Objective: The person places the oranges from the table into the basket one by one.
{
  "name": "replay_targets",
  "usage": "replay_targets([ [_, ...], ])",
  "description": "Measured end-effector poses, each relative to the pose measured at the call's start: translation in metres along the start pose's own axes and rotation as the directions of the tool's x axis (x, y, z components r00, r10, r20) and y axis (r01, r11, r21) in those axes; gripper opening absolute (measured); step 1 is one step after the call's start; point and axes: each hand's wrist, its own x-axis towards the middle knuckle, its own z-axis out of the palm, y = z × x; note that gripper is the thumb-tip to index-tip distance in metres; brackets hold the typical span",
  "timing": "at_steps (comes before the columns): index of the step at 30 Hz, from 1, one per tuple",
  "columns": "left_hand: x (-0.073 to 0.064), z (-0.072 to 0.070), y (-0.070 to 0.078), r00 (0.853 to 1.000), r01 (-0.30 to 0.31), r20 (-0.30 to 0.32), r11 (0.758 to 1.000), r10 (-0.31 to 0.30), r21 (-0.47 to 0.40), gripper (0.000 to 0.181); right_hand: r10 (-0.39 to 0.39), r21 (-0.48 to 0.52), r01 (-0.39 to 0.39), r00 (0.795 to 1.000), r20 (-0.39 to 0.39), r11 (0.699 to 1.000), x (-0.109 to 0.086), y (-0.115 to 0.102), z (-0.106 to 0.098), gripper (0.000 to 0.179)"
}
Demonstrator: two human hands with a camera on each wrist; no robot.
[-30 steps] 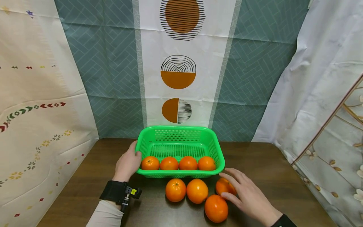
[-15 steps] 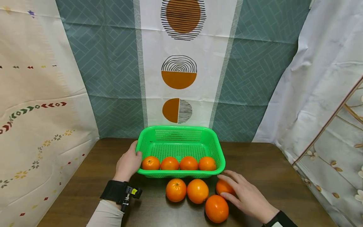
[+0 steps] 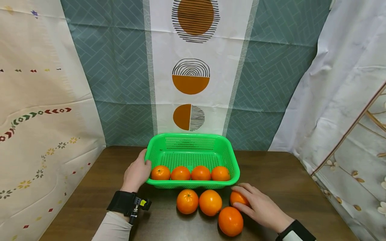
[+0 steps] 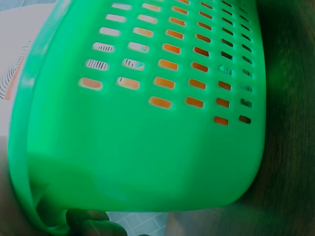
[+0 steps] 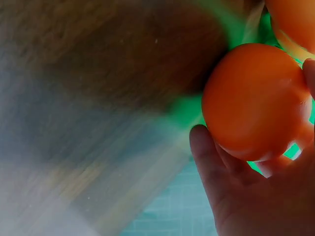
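Observation:
A green plastic basket [image 3: 193, 136] with perforated walls stands at the back of the table, several oranges [image 3: 180, 173] in a row along its near side. At its left end my left hand [image 3: 136, 171] grips the rim; the left wrist view is filled by the basket's end wall [image 4: 123, 157]. On the table in front, my right hand [image 3: 258, 205] holds an orange [image 3: 239, 198] from above, fingers on its far side and thumb on its near side. In the right wrist view, fingers curve round this orange [image 5: 256, 101]. Just nearer lies another orange [image 3: 230, 221].
Two more oranges [image 3: 187, 201] [image 3: 210, 203] sit side by side in front of the basket. The dark wooden table [image 3: 271, 167] ends at a hanging patterned cloth [image 3: 193, 100]. Pale curtains [image 3: 346, 83] hang at the right and left.
My right hand has lowered and its fingers have closed round the rightmost orange on the table. My left hand and the basket have stayed in place.

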Motion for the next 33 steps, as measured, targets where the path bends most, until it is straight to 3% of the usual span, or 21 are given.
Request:
replay_targets([
  [14, 0.002, 0.002, -0.004, 1.0, -0.011, -0.009, 1.0, 0.011, -0.001, 0.061, 0.006, 0.144, -0.012, 0.999, 0.044, 0.989, 0.006, 0.007, 0.005, 0.05],
  [33, 0.002, 0.003, -0.005, 1.0, -0.003, -0.005, 1.0, 0.003, -0.01, 0.061, 0.065, 0.17, -0.076, 0.996, 0.068, 0.983, 0.005, 0.012, 0.002, 0.054],
])
